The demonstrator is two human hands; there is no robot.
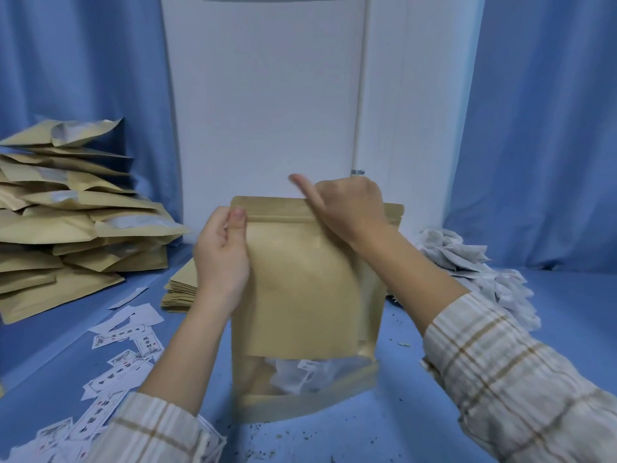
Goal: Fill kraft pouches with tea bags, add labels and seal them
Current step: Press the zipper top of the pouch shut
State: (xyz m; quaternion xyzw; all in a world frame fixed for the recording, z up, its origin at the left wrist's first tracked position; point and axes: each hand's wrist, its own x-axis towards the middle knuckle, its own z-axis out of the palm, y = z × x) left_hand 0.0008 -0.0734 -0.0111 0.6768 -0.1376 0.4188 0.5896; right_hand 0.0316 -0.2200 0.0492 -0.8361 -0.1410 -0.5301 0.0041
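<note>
I hold a brown kraft pouch (300,279) standing up on the blue worktop (417,379), near the front edge in the middle. Through the clear window (310,372) low on the pouch I can see white tea bags (293,375) inside. My left hand (222,255) pinches the top left corner of the pouch with my thumb on the front. My right hand (347,208) grips the top strip near the right side, with my thumb sticking up. A big pile of filled pouches (70,208) sits at the left edge of the worktop. A flat stack of empty pouches (180,289) lies just behind my left hand. Paper labels (123,349) are spread near the front left corner. A heap of loose tea bags (467,262) lies toward the right edge.
</note>
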